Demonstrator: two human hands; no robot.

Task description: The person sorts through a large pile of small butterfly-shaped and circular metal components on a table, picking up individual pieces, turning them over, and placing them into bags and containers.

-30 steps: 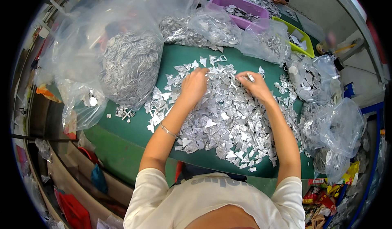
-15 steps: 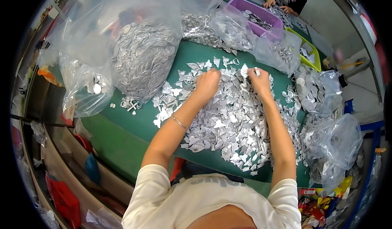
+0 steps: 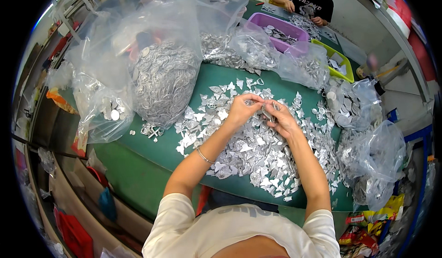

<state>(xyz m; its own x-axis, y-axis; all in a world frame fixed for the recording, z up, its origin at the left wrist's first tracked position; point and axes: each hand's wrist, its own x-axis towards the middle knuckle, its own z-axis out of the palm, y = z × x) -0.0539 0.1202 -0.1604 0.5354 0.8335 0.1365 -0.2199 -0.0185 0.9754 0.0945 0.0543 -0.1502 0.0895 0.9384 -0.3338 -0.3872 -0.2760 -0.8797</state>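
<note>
Over the far part of a wide pile of small silver metal pieces [image 3: 258,150], my two hands meet at the fingertips. My left hand [image 3: 242,110] is pinched closed, thumb against forefinger; whatever sits between those fingertips is too small to make out. Curled fingers of my right hand [image 3: 282,120] hold small flat silver metal pieces [image 3: 267,114], partly hidden by the fingers. The pile beneath has mixed flat shapes and lies loose on the green tabletop [image 3: 221,74].
A big clear bag of silver pieces [image 3: 163,83] stands at the left. Beyond the pile are more filled bags [image 3: 306,67], a purple basin [image 3: 301,46] and a lime-green basin [image 3: 347,71]. Across the table a person in black [image 3: 306,2] handles similar pieces. Clear bags [image 3: 375,152] line the right.
My hands, apart above the pile's far edge before, have come together and nearer to me. The silver piece in my right hand is now at both hands' fingertips. The view has shifted slightly.
</note>
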